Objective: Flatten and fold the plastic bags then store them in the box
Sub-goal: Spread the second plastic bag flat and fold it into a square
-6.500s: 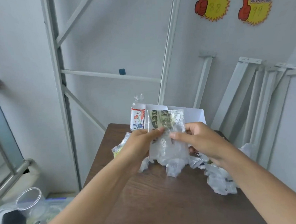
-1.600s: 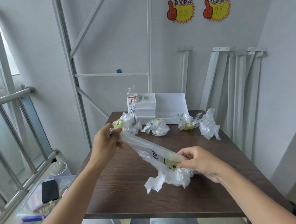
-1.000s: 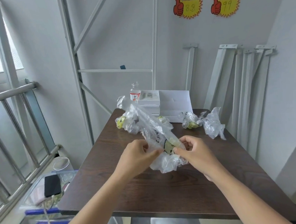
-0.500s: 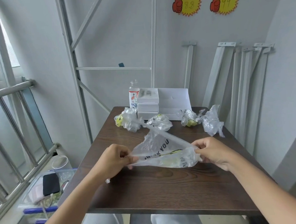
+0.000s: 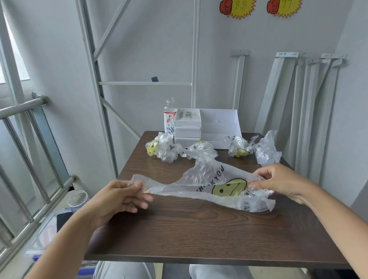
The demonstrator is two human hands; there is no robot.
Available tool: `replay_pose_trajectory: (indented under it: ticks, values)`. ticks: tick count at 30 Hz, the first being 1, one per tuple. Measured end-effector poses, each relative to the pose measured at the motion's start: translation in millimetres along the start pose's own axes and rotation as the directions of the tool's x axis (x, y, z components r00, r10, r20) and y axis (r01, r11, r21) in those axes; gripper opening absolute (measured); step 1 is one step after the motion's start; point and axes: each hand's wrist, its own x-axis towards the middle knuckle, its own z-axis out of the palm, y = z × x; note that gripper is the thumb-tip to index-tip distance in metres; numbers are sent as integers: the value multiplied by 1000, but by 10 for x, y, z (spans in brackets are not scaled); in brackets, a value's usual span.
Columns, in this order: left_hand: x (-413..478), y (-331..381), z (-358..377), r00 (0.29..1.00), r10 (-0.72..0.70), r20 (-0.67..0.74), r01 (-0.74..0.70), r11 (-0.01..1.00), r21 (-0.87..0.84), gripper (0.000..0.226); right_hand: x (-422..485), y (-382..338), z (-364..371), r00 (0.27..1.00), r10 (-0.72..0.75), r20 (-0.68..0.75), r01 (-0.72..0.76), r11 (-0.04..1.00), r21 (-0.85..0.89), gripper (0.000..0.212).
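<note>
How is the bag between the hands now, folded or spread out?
Spread, not folded. The left hand and right hand pinch the bag at opposite ends, stretched over the table; it looks wrinkled.

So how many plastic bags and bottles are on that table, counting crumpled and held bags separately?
Crumpled bags: 4
Held bag: 1
Bottle: 1
Total: 6
</note>
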Motion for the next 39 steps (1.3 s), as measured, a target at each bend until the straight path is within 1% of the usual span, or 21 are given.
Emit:
replay_pose_trajectory:
  ticks: [2,4,10,12,13,15,17,18,19,23,26,28,30,31,32,33,34,35,37,38,39]
  values:
    - [-18,0,-40,999,-25,-36,22,997,-71,29,-15,-37,-15,999,-17,47,17,1000,4,11]
    - [-35,-9,-89,997,-45,-66,42,998,-56,34,-15,-52,-33,997,-37,66,38,999,-17,12]
    - [-45,-54,-154,987,-71,-144,98,978,185,42,3,-42,-29,996,-45,74,61,971,-231,11]
    - [-47,-46,-193,983,-61,-172,112,947,302,43,18,16,-59,999,-26,33,33,970,-241,10]
    - [-53,-34,-218,982,-67,-174,126,928,350,43,15,45,-76,1000,-12,8,13,979,-205,10]
    - [-81,-5,-260,982,-84,-167,148,893,426,40,1,87,-96,999,40,-28,-41,998,-48,9]
    - [-113,31,-287,983,-73,-170,152,843,516,38,-10,93,-95,994,104,-8,-102,986,134,11]
    - [-119,47,-302,982,-60,-177,150,818,556,39,-12,89,-90,992,126,-3,-124,979,163,12]
    - [-117,59,-321,982,-51,-184,151,797,585,40,-2,98,-82,991,135,-15,-132,981,143,14]
    - [-50,27,-406,976,-60,-209,182,750,636,44,60,145,-56,984,86,-156,-104,988,-116,25]
    - [-13,-43,-449,969,-123,-213,236,709,664,48,93,184,-62,984,54,-172,-89,975,-206,25]
    - [-14,-15,-426,971,-146,-189,238,633,737,41,97,182,-56,983,31,-179,-73,969,-234,26]
    - [-97,126,-318,982,-40,-185,185,430,884,12,101,157,-29,985,15,-169,-52,976,-213,30]
    - [-138,209,-213,980,75,-184,147,354,924,8,111,149,-14,987,10,-159,-42,978,-202,31]
    - [-149,283,-77,960,212,-184,101,351,931,21,114,123,2,989,1,-145,-29,980,-197,33]
    - [-168,368,104,926,340,-167,17,404,915,31,126,98,20,991,-9,-132,-17,981,-193,34]
    - [-165,451,305,885,440,-152,-74,455,887,39,143,73,39,992,-24,-126,0,982,-188,34]
    - [-165,538,538,861,495,-115,-159,478,864,44,171,60,59,991,-36,-126,13,984,-178,32]
    - [-83,584,965,860,510,37,-304,451,839,45,204,11,122,987,-21,-161,2,994,-114,21]
    - [-15,569,1147,860,497,112,-350,417,839,43,205,-32,167,983,16,-184,-25,999,-44,22]
    - [66,521,1290,857,484,178,-389,380,839,42,210,-61,218,979,66,-194,-58,997,46,31]
